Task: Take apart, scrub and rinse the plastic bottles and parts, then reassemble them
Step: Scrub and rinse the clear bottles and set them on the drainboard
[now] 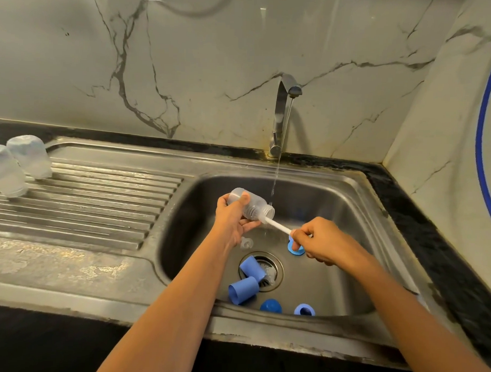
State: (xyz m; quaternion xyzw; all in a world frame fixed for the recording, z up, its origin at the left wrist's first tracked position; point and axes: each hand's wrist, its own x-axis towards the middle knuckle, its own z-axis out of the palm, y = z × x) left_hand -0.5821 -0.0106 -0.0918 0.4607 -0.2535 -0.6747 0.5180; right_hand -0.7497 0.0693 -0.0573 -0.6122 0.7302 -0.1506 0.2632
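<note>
Over the sink, the left hand grips a clear bottle (mouth by the water stream), while the right hand pinches a brush pushed into it. Blue caps lie in the sink.

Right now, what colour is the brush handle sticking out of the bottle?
The brush handle is white; head view.

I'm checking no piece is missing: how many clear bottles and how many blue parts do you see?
Clear bottles: 3, one in the left hand, two on the drainboard.
Blue parts in the sink: 5.
Total: 8.
</note>
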